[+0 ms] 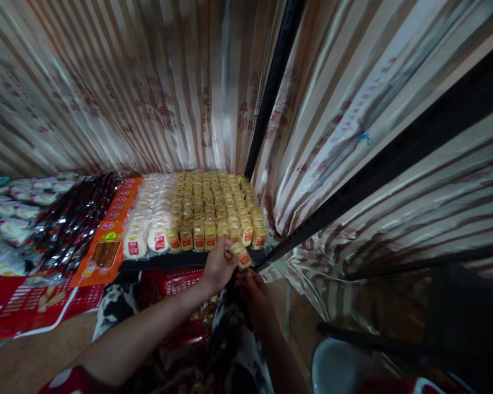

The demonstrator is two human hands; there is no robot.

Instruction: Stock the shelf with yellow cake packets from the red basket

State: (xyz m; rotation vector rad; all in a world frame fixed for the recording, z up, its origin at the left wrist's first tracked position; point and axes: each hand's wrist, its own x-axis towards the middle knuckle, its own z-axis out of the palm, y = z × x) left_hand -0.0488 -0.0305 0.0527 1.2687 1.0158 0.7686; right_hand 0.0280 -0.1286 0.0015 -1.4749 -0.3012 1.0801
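Left hand (pixel 218 266) pinches a yellow snack packet (pixel 242 256) at the tray's (pixel 181 260) five o'clock corner, filling the front row; right hand (pixel 252 284) below, finger spread unclear

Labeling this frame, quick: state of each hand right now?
Left hand: closed on a yellow snack packet at the front edge of the shelf.
Right hand: just below the packet; too dark to tell whether open or closed.

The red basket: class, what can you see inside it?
Inside the red basket, yellow packets show dimly near the left hand; forearms and patterned clothing cover the rest.
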